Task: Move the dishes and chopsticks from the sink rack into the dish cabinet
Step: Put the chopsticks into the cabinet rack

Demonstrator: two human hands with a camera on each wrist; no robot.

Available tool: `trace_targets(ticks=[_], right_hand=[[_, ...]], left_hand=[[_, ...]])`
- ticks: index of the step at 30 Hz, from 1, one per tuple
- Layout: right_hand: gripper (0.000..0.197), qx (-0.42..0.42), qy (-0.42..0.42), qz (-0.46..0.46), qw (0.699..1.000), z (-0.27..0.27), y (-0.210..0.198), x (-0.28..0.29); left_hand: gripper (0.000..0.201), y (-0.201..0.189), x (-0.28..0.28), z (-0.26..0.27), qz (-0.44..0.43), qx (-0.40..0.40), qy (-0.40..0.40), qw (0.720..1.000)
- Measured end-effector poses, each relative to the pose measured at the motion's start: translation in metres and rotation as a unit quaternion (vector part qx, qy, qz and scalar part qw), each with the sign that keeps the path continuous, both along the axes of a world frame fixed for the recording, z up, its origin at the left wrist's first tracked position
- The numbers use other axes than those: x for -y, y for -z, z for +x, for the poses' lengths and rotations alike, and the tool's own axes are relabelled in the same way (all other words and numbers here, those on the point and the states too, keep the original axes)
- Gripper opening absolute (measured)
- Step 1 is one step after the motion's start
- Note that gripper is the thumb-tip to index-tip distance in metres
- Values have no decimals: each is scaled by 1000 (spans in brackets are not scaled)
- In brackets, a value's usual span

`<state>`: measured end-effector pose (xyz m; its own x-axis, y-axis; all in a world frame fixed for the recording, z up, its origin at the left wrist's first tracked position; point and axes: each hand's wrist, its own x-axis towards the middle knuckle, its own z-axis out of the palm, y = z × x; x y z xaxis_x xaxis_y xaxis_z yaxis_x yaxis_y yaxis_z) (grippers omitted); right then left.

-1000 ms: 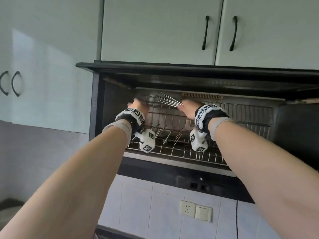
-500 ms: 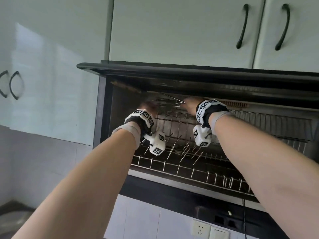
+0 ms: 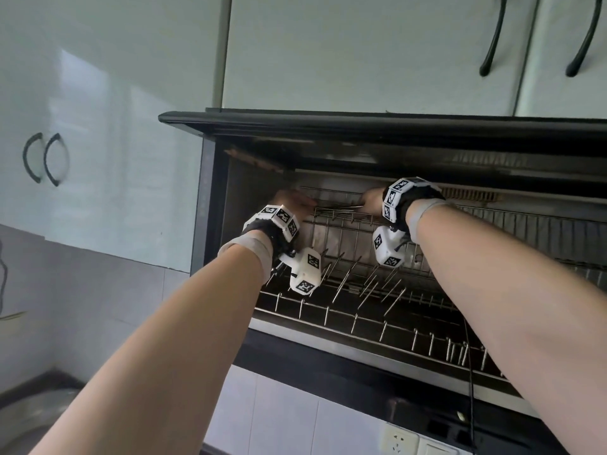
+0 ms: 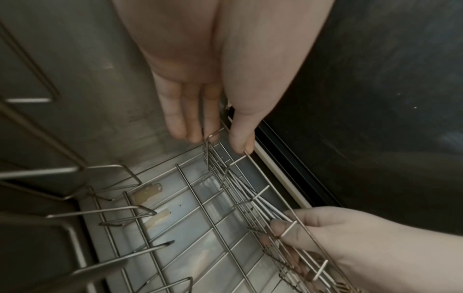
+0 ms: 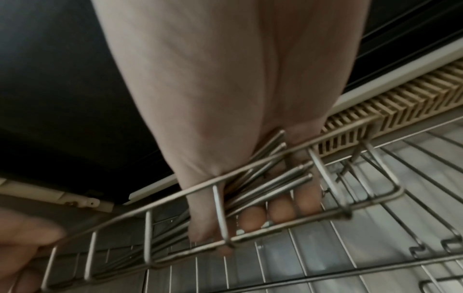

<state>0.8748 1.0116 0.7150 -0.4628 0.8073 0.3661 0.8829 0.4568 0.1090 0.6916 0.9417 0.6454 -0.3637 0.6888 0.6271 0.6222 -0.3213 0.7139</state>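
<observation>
Right hand (image 5: 250, 138) grips chopsticks (image 5: 270, 182) inside wire basket (image 5: 218, 210).

1. I count two bare hands inside the cabinet: my left hand (image 3: 293, 203) and my right hand (image 3: 371, 201).
2. One narrow stainless wire basket (image 5: 223, 216) hangs at the back.
3. At least four round-ended metal chopsticks (image 5: 265, 178) show in it; the bundle overlaps, so I cannot give an exact total.
4. One black, open dish cabinet (image 3: 361, 124).
5. Four dark curved door handles (image 3: 492, 44) on the pale cupboards.
6. One white wall socket (image 3: 399, 441).
</observation>
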Motion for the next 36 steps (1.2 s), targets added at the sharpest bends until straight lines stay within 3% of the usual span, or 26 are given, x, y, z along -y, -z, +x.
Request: trace_targets(ticks=[8,15,20,26,29,32,34,36], right_hand=[[44,15,-25,-31,999,-4,1,1],[65,40,16,-50,998,2,-10,12],[49,-26,-44,-79,996,11,-8,5],[38,-130,-102,-67,984,19,2,2],[44,-166,-87,-66,980,17,5,5],[53,-185,-50,-58,980,16,6,10],[56,-190,-41,-48,980,15,6,15],[59,-186,-41,-49,980,17,6,20]], left_hand=[[20,-1,7,2,-13,11,-1,1000],[18,-1,8,2,-15,25,11,1000],[22,-2,8,9,-20,19,-7,1000],[24,-4,0,16,-35,93,33,995],[30,-8,2,17,-36,163,45,985],[44,-11,11,15,-59,126,1,990],[46,-14,10,9,-67,185,40,980],[53,-11,5,2,-52,193,40,979]])
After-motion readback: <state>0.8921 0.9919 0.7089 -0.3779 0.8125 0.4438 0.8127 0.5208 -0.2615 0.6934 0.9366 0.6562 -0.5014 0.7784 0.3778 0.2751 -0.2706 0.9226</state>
